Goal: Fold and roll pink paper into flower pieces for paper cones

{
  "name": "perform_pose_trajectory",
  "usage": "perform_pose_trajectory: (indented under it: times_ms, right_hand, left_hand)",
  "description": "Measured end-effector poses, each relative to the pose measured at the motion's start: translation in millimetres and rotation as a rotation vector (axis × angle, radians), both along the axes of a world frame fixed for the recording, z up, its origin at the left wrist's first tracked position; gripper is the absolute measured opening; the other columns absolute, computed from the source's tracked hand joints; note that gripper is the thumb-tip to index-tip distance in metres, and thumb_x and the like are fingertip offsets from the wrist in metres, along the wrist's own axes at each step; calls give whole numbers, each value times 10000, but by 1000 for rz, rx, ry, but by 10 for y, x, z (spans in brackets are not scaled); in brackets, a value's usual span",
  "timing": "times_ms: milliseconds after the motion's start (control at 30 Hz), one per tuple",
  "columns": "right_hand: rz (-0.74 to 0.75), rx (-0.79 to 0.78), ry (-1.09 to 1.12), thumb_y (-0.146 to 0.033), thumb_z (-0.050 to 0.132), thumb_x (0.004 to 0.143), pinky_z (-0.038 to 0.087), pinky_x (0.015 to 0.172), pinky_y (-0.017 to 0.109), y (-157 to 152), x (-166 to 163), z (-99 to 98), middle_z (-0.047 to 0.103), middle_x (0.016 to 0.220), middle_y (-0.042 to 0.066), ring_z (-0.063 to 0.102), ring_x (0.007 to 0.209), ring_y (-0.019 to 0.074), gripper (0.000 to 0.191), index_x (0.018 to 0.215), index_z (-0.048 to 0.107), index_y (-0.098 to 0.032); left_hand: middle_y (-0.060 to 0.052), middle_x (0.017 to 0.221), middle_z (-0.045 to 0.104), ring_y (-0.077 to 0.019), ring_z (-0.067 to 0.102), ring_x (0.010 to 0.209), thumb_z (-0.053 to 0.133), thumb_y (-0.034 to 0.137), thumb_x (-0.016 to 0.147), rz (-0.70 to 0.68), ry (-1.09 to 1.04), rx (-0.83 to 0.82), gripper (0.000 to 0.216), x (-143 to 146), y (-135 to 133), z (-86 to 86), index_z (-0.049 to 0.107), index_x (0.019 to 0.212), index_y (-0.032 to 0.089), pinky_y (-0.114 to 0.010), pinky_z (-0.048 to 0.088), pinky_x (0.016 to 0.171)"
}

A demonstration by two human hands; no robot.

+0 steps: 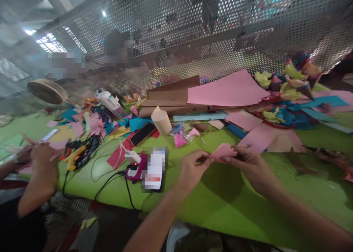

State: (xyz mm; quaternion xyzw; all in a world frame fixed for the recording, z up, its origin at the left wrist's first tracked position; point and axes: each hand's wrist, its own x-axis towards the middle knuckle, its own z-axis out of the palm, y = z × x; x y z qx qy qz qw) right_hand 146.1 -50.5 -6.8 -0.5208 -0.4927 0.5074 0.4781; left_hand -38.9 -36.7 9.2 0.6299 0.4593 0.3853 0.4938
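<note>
Between my two hands is a small folded piece of pink paper (224, 151), its upper edge fanned and scalloped. My left hand (195, 165) pinches its left end between thumb and fingers. On the other side, my right hand (249, 167) grips the right end, thumb in front. Both hands hover over the green table (209, 208), and a shadow falls beneath them. A small bag with bright pink contents (180, 140) lies just beyond my left hand. Left of that hand, a lit phone (154, 171) rests by a magenta power socket (136, 171).
A beige paper roll (161, 122), a dark phone (143, 134) and large pink sheets (227, 90) lie farther back. Paper flowers (296, 79) are heaped at the right. Cables and a yellow-handled tool (76, 157) are left, near another person's hands (41, 154). A perforated metal screen (176, 35) stands behind.
</note>
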Motion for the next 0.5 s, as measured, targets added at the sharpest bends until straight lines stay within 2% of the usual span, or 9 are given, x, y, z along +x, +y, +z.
perform_pose_trajectory:
  times_ms: [133, 200, 300, 433, 500]
  right_hand:
    - [-62, 80, -116, -604, 740, 687, 420, 632, 313, -8, 16, 15, 635, 699, 14, 552, 699, 204, 371, 710, 682, -238]
    - [-53, 148, -190, -570, 722, 725, 427, 639, 323, -20, 19, 46, 657, 721, 19, 563, 705, 214, 315, 736, 711, -255]
    - [-12, 244, -248, -517, 702, 770, 459, 678, 348, -38, 13, 93, 682, 752, 23, 595, 727, 230, 237, 764, 740, -283]
    - [1, 294, -249, -486, 704, 779, 490, 742, 388, -39, 16, 78, 700, 805, 30, 627, 782, 252, 189, 783, 745, -301]
    - [-22, 301, -244, -478, 720, 766, 486, 817, 407, -30, 20, 48, 715, 937, 43, 634, 904, 273, 183, 770, 739, -296]
  left_hand:
    - [-59, 897, 715, -178, 647, 825, 678, 417, 819, -46, -74, -115, 272, -27, 8, -8, 704, 922, 167, -282, 508, 752]
    - [-60, 877, 725, -175, 668, 796, 664, 491, 819, -85, -161, -236, 357, -48, 20, -25, 689, 957, 163, -278, 510, 727]
    - [-62, 837, 727, -170, 686, 722, 656, 563, 801, -96, -283, -361, 431, -65, 48, -61, 668, 910, 146, -276, 515, 680]
    - [-53, 813, 724, -185, 701, 708, 796, 518, 668, -68, -374, -431, 468, -51, 77, -89, 667, 913, 141, -324, 547, 734]
    - [-55, 830, 731, -189, 700, 756, 818, 480, 649, -44, -368, -414, 439, -39, 82, -87, 681, 893, 142, -330, 547, 768]
